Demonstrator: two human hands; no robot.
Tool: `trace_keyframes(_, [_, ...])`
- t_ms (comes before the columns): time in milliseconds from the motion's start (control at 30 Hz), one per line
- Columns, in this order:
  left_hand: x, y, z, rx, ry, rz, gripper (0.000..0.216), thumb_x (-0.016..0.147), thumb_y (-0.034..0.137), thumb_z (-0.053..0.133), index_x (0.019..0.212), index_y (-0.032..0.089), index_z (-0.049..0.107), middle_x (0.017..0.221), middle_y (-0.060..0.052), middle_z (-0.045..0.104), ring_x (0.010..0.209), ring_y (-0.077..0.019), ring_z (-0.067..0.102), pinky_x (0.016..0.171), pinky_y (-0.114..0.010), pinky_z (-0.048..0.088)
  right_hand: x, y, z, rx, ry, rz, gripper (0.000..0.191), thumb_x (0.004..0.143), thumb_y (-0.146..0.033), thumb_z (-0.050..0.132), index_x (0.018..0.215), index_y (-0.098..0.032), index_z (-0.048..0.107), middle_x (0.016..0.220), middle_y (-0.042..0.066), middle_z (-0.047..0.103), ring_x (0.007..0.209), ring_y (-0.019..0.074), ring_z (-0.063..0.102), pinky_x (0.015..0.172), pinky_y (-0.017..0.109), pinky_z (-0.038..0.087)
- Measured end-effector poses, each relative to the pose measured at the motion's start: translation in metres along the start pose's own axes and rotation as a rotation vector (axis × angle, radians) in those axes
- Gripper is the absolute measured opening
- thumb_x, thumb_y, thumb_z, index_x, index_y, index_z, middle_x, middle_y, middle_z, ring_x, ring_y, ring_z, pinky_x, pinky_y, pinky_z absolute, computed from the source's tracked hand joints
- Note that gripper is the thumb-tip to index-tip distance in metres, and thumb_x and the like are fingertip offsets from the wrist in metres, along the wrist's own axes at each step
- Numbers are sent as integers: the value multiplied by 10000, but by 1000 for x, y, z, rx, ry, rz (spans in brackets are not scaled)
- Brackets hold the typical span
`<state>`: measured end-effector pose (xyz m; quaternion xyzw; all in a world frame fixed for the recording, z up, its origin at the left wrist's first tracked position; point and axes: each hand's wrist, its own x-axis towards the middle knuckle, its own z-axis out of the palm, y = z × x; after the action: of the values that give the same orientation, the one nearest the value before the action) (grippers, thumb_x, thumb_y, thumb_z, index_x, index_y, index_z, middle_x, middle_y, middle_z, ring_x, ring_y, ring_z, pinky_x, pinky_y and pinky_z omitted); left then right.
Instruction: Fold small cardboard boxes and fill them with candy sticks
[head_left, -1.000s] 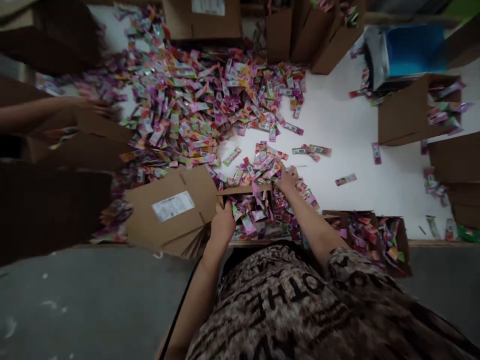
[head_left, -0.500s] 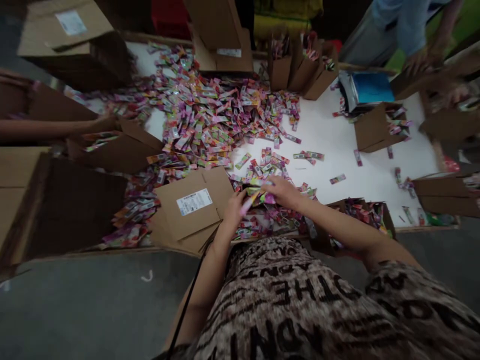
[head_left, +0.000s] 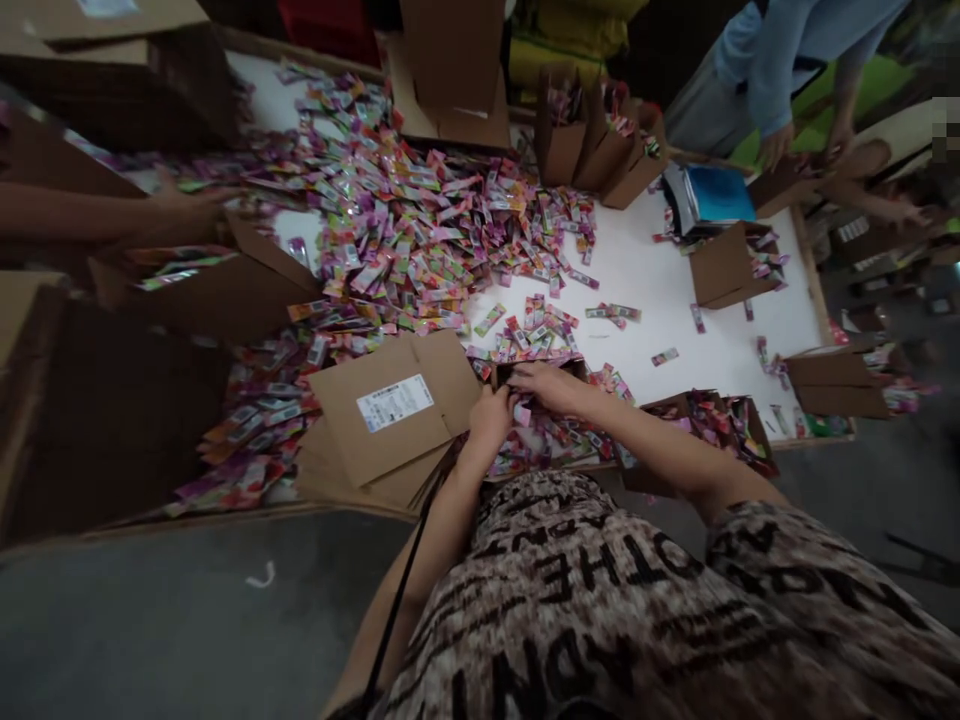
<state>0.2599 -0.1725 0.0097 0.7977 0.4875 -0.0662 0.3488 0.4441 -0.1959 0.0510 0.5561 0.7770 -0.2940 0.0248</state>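
Note:
My left hand (head_left: 491,418) is closed at the left edge of a small open cardboard box (head_left: 576,368), its fingers wrapped on the rim. Reaching across from the other side, my right hand (head_left: 546,386) has its fingers bent down into the box's opening. The fingertips are hidden there, and what they hold cannot be made out. Small colourful packets (head_left: 559,432) lie just below both hands. Left of my left hand, flattened cardboard cartons (head_left: 337,405) with a white label are stacked.
A large heap of packets (head_left: 420,220) covers the table's middle. Filled boxes (head_left: 690,425) stand by my right forearm, more boxes (head_left: 559,150) at the far edge. A co-worker's arm (head_left: 97,210) reaches in from the left; another person (head_left: 795,70) works at far right.
The bundle of packets between my hands is out of sight; my hands are now lower at the box. The view has shifted, and the left co-worker's hand has moved over the packets.

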Motion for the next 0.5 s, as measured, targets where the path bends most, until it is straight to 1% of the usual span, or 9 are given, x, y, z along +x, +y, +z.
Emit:
trace_keyframes(67, [2, 0, -4, -22, -20, 3, 437, 1060, 435, 388, 1273, 205, 691, 1179, -168, 644, 985, -287, 699, 860, -388, 530, -29, 8, -25, 37, 121, 39, 428, 881, -42, 506, 1238, -157, 712, 1152, 125, 682, 1109, 237, 613, 1011, 379, 478])
trace_keyframes(100, [2, -1, -6, -46, -29, 20, 450, 1067, 432, 361, 1263, 204, 695, 1165, -168, 656, 993, -287, 699, 876, -396, 529, -45, 14, -36, 54, 191, 98, 418, 894, -53, 486, 1222, -162, 722, 1145, 123, 687, 1111, 241, 612, 1018, 384, 476])
trace_keyframes(167, [2, -5, -9, -94, 11, 77, 434, 1066, 419, 371, 1238, 195, 701, 1236, -180, 652, 1084, -296, 680, 948, -417, 517, -74, 28, -49, 60, 330, 288, 431, 931, -126, 503, 1327, -163, 670, 1265, 151, 657, 1204, 277, 579, 1067, 439, 453])
trace_keyframes(200, [3, -6, -9, -105, 68, 115, 417, 1054, 429, 413, 1236, 183, 697, 1324, -197, 622, 1168, -312, 649, 1000, -434, 498, -84, 34, -51, 41, 380, 416, 476, 944, -191, 541, 1415, -160, 605, 1369, 179, 605, 1288, 315, 532, 1100, 494, 427])
trace_keyframes(267, [5, -8, -7, -94, 208, 197, 457, 992, 477, 555, 1294, 150, 655, 1519, -236, 478, 1345, -365, 532, 1097, -482, 439, -94, 36, -40, -5, 406, 652, 736, 915, -357, 670, 1575, -159, 413, 1571, 234, 410, 1454, 419, 356, 1144, 625, 343])
trace_keyframes(333, [9, -9, -3, -63, 293, 241, 684, 883, 530, 707, 1416, 128, 559, 1618, -271, 326, 1434, -430, 419, 1133, -550, 395, -89, 27, -18, 5, 319, 735, 1072, 793, -524, 809, 1647, -189, 254, 1670, 252, 216, 1522, 507, 174, 1147, 721, 266])
trace_keyframes(367, [12, -10, 0, -61, 299, 248, 814, 830, 548, 761, 1477, 129, 497, 1631, -284, 289, 1444, -455, 394, 1127, -581, 393, -82, 20, -4, 40, 258, 723, 1188, 721, -580, 857, 1657, -215, 223, 1687, 247, 167, 1526, 534, 126, 1141, 745, 248])
trace_keyframes(433, [19, -16, 9, -114, 277, 259, 992, 768, 576, 809, 1555, 143, 387, 1620, -290, 295, 1438, -473, 392, 1111, -603, 406, -66, 11, 23, 140, 172, 641, 1309, 604, -637, 913, 1657, -262, 230, 1695, 226, 159, 1519, 551, 117, 1140, 754, 243])
trace_keyframes(500, [26, -25, 22, -294, 283, 262, 1010, 822, 602, 741, 1601, 167, 269, 1581, -258, 370, 1416, -417, 439, 1102, -546, 443, -57, 15, 45, 238, 199, 569, 1320, 553, -655, 929, 1641, -280, 283, 1681, 207, 208, 1511, 521, 164, 1167, 718, 243])
